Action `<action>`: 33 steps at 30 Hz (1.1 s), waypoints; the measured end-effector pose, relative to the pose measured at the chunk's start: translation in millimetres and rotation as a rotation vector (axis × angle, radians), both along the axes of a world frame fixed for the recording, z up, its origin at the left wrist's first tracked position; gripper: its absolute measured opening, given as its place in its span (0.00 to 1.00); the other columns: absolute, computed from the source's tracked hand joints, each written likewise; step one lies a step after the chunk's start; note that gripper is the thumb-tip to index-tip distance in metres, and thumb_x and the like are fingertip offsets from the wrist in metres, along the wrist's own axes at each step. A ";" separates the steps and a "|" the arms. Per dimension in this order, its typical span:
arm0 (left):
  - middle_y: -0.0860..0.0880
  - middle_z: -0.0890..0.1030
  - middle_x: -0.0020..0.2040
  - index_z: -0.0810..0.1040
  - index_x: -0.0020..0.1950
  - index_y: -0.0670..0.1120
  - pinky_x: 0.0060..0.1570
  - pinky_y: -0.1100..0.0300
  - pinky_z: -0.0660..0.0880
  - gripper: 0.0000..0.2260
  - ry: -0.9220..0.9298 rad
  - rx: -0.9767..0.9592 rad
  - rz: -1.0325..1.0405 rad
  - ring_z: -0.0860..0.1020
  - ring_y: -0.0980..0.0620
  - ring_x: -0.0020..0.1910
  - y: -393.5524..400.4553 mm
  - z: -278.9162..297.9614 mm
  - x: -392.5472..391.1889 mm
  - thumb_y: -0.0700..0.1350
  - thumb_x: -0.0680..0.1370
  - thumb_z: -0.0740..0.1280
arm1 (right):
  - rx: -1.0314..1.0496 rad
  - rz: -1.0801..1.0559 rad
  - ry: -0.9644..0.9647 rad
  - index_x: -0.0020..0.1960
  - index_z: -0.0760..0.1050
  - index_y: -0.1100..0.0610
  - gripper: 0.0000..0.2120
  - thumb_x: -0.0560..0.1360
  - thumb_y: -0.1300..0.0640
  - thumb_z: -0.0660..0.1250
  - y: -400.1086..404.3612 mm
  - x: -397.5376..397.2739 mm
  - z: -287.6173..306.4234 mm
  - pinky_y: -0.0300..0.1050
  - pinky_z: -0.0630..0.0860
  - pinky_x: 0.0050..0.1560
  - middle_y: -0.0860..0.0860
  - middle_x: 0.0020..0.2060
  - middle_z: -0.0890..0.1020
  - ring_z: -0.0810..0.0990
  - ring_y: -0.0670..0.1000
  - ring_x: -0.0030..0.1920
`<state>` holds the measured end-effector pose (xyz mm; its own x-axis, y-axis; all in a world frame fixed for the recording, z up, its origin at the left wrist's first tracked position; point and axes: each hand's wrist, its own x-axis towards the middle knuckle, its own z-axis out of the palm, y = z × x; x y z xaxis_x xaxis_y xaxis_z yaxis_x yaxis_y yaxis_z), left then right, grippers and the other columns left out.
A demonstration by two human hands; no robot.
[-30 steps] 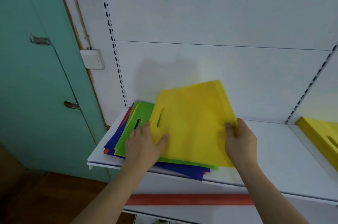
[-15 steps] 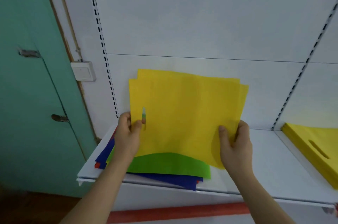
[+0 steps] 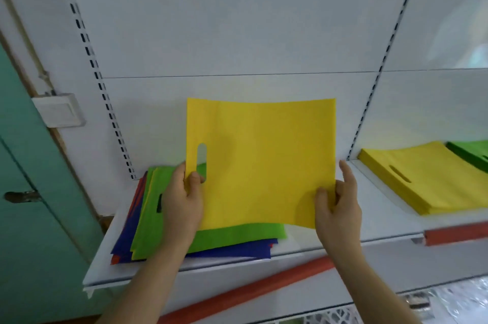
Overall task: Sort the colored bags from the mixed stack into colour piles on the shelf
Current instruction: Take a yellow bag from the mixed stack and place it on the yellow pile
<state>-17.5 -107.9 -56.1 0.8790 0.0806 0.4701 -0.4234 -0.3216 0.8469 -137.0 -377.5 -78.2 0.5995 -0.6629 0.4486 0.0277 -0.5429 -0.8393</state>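
Note:
I hold a yellow bag (image 3: 264, 160) upright above the white shelf (image 3: 369, 220). My left hand (image 3: 182, 204) pinches its left edge beside the handle slot. My right hand (image 3: 336, 207) pinches its lower right corner. Beneath it on the shelf's left end lies the mixed stack (image 3: 163, 234), with a green bag on top and blue and red ones under it. A yellow pile (image 3: 422, 181) lies on the shelf at the right. The corner of a green pile (image 3: 472, 152) shows behind that pile at the frame's edge.
A white back panel with slotted uprights (image 3: 380, 70) rises behind the shelf. A teal door (image 3: 31, 218) and a white wall switch (image 3: 59, 109) are at the left. A red strip (image 3: 250, 292) runs along a lower shelf edge.
The yellow bag was lifted off the mixed stack and now stands upright, shifted slightly right, gripped at both sides. The view turned right, bringing the yellow and green piles into sight.

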 end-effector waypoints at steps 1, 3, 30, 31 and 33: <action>0.59 0.82 0.48 0.76 0.64 0.53 0.37 0.61 0.72 0.07 -0.011 -0.039 -0.005 0.79 0.62 0.40 -12.3 -0.7 -1.3 0.47 0.86 0.63 | -0.030 -0.033 0.007 0.81 0.56 0.33 0.31 0.84 0.55 0.61 -7.1 -14.1 -2.0 0.48 0.69 0.31 0.44 0.42 0.77 0.76 0.47 0.35; 0.62 0.80 0.52 0.72 0.63 0.55 0.41 0.69 0.73 0.09 -0.019 -0.125 -0.018 0.79 0.65 0.46 -42.8 -5.2 -4.5 0.45 0.85 0.67 | -0.100 -0.102 0.029 0.79 0.60 0.31 0.30 0.84 0.57 0.60 -24.8 -45.0 -3.4 0.46 0.70 0.31 0.40 0.42 0.77 0.76 0.46 0.35; 0.52 0.79 0.63 0.75 0.72 0.49 0.55 0.58 0.74 0.16 -0.063 0.252 -0.437 0.78 0.53 0.60 -445.5 -37.1 -159.7 0.47 0.84 0.67 | -0.208 -0.414 0.285 0.78 0.71 0.51 0.25 0.82 0.64 0.63 -386.0 -283.4 -28.9 0.42 0.69 0.38 0.46 0.66 0.76 0.77 0.45 0.45; 0.52 0.77 0.65 0.74 0.74 0.50 0.56 0.58 0.73 0.19 -0.051 0.288 -0.434 0.77 0.52 0.62 -450.7 -38.1 -153.8 0.49 0.83 0.68 | -0.210 -0.400 0.282 0.78 0.71 0.51 0.26 0.82 0.64 0.63 -395.5 -274.4 -28.7 0.40 0.69 0.37 0.46 0.66 0.75 0.77 0.43 0.46; 0.52 0.75 0.69 0.70 0.78 0.51 0.61 0.57 0.71 0.25 -0.034 0.357 -0.430 0.73 0.53 0.68 -459.7 -40.6 -139.9 0.54 0.82 0.69 | -0.227 -0.359 0.286 0.78 0.70 0.51 0.26 0.82 0.64 0.63 -412.7 -253.8 -27.9 0.39 0.68 0.37 0.46 0.65 0.75 0.77 0.43 0.45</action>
<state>-157.4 -567.7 -96.6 0.7811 -0.4514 0.4313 -0.6053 -0.3782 0.7004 -390.8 -790.1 -106.1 0.4715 -0.7545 0.4566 -0.4078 -0.6456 -0.6457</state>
